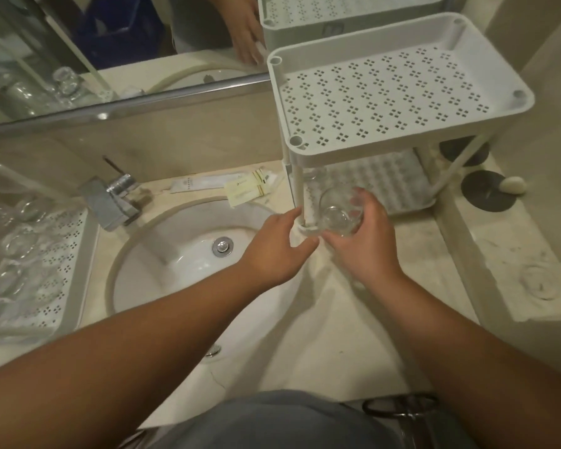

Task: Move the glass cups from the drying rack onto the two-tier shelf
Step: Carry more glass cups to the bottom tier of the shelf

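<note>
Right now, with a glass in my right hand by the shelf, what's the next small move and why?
Probably slide the glass cup forward onto the lower tier: the right hand holds it at that tier's front edge, and the left hand is on the corner post.

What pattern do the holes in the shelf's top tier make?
Small four-hole diamond clusters across the top tier, seen in the head view.

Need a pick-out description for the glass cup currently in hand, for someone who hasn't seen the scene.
Find the white perforated plastic two-tier shelf right of the round white sink. At its lower tier's front-left corner, the right hand grips a clear glass cup. The other glass cups lie on the drying rack left of the sink.
</note>
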Motion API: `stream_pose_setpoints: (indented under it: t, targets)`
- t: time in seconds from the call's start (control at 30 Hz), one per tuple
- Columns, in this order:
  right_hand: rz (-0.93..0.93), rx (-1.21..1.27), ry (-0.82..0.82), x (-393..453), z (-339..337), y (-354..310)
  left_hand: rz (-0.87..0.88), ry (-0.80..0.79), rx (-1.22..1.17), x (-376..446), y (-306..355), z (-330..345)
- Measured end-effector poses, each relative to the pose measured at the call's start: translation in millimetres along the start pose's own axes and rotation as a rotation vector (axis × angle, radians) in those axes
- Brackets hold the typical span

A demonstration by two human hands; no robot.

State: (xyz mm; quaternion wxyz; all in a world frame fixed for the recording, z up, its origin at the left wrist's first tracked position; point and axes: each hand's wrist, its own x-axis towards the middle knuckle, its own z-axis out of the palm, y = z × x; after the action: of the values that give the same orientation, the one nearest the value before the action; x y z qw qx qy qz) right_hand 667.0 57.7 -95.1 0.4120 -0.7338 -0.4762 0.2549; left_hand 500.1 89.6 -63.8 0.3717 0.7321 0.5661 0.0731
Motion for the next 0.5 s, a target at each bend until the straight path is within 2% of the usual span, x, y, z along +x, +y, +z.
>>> stream_pose_setpoints:
  t: [0.1, 0.23, 0.37, 0.5]
  targets:
    - [0.011, 0.001, 0.013, 18.3, 7.1, 10.9, 0.055, -0.103, 0.285, 10.8, -9.1, -6.3]
    - [0.032, 0.004, 0.034, 41.4, 17.3, 26.3, 0.042, -0.236, 0.535, 23.3, -11.1, -2.7]
    - [0.155, 0.000, 0.021, 63.9, 28.5, 40.8, 0.023, -0.336, 0.719, 33.8, -7.6, 7.4]
    - [0.194, -0.014, 0.016, 72.0, 38.5, 54.3, -0.003, -0.386, 0.827, 44.2, -2.0, 18.0]
